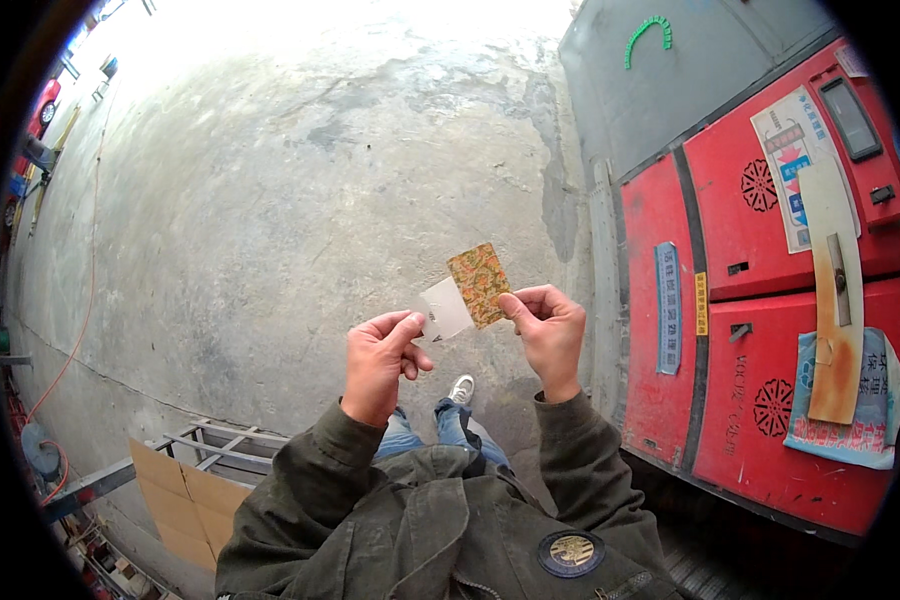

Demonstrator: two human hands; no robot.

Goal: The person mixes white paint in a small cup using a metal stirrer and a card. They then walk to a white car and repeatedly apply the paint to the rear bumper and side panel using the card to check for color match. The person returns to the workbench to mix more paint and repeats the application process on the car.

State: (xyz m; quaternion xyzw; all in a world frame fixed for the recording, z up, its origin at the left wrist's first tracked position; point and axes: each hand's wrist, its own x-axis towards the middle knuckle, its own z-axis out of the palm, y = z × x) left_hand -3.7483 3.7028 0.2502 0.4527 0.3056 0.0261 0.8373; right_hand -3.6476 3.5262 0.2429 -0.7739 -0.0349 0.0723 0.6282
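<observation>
Between the thumb and fingers of my left hand is a small white card-like sheet, with a few dark marks near its lower edge. My right hand pinches a thin square piece mottled in brown, green and orange, held by its lower right corner. The two pieces meet in front of me, the patterned one overlapping the white sheet's right edge. Whether they are joined I cannot tell. Both hands are raised above the concrete floor, the last fingers of the left one curled loosely.
A red metal cabinet with handles, stickers and a stained pale strip stands at my right. To the lower left are a cardboard sheet and a metal frame. An orange hose runs along the concrete floor.
</observation>
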